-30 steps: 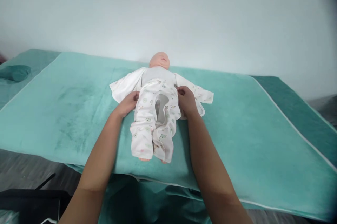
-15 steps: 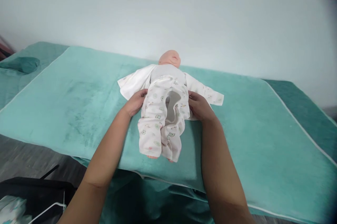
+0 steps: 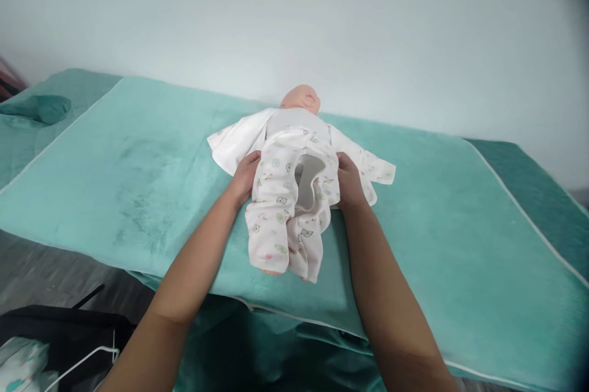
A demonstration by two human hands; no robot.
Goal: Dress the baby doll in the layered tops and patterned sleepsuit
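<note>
A baby doll [image 3: 301,97] lies on its back with its head toward the wall and its feet toward me. It wears white baby pants [image 3: 270,196] with small printed animals and a wide opening at the crotch. Under and around its torso a white baby jacket [image 3: 243,135] is spread, sleeves out to both sides. At the left hip my left hand [image 3: 247,176] is closed on the side of the pants. My right hand [image 3: 350,180] grips the other side, close to the jacket's hem. The fingertips of both hands are partly hidden behind the fabric.
Everything lies on a green massage bed cover [image 3: 165,183] with white piping, against a pale wall [image 3: 294,18]. At the left end is a face hole [image 3: 39,110]. Below the near edge, a black bag or chair [image 3: 69,330] holds printed cloth [image 3: 23,364] and a white hanger [image 3: 87,362].
Both hands have shifted slightly up along the doll's hips, and the sides of the pants are drawn a little outward. The view has moved slightly.
</note>
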